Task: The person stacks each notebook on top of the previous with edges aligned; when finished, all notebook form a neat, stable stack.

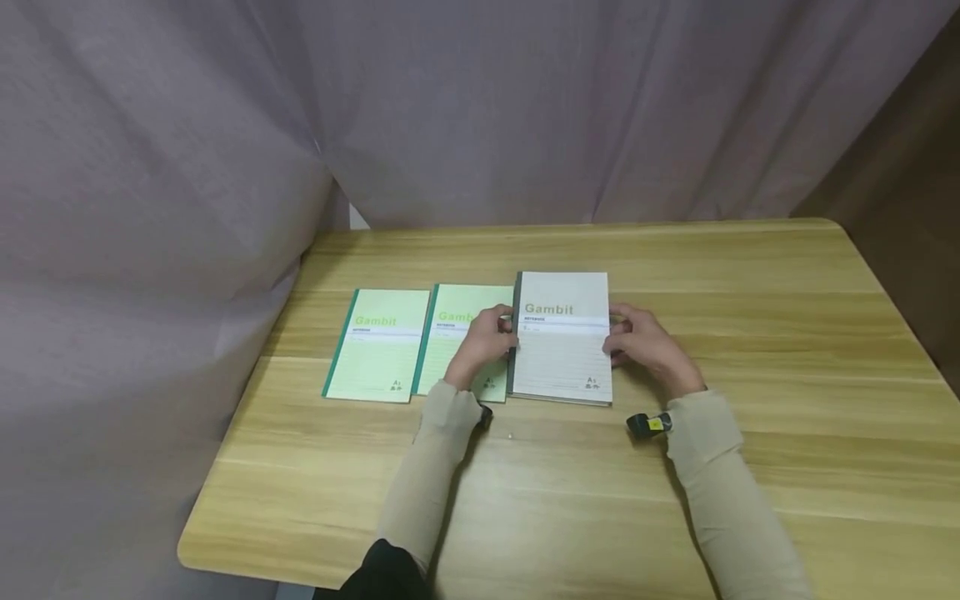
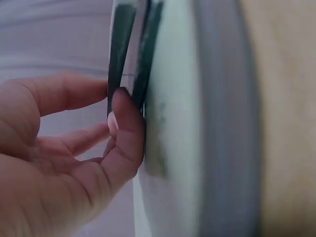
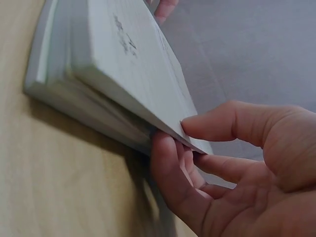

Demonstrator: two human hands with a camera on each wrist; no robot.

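A grey "Gambit" notebook (image 1: pixel 562 350) lies on the wooden table (image 1: pixel 750 333), right of two green notebooks. My left hand (image 1: pixel 487 337) is at its dark spine edge. In the left wrist view the thumb (image 2: pixel 126 133) presses against the spine (image 2: pixel 121 49) and the fingers curl in beside it. My right hand (image 1: pixel 641 342) is at the opposite long edge. The right wrist view shows the thumb (image 3: pixel 232 121) on the cover of the top grey notebook (image 3: pixel 128 69) and the fingers (image 3: pixel 168 163) beneath, raising that edge off more grey notebooks (image 3: pixel 59 89) under it.
The far-left green notebook (image 1: pixel 378 346) lies flat; the second green notebook (image 1: pixel 461 321) is partly under my left hand. A purple-grey curtain (image 1: pixel 225 167) hangs behind and to the left. Bare tabletop stretches to the right and towards me.
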